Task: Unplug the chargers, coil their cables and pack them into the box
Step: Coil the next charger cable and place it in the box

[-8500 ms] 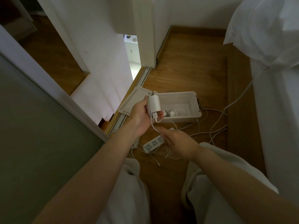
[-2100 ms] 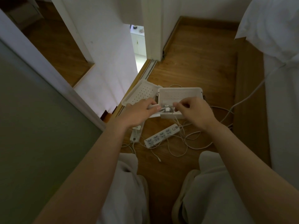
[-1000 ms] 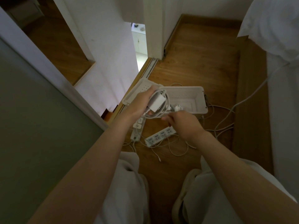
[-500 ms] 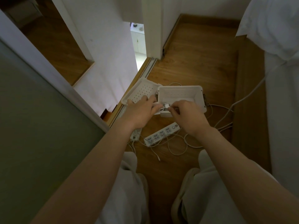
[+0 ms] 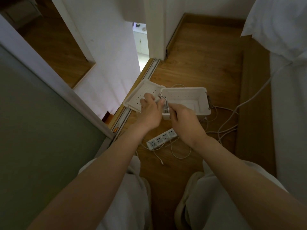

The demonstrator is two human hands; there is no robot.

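A home bedroom: wooden floor (image 5: 204, 63), white bedding (image 5: 282, 27) alongside, a sliding-door track (image 5: 152, 67)

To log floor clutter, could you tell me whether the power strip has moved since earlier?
No; the power strip lies on the box's near side, angled as before.

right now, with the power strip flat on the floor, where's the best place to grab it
Take the power strip from above, pinching across its narrow width near the bare near-left end: it lies flat, sockets up, long and slim, and the right hand hides its far end.
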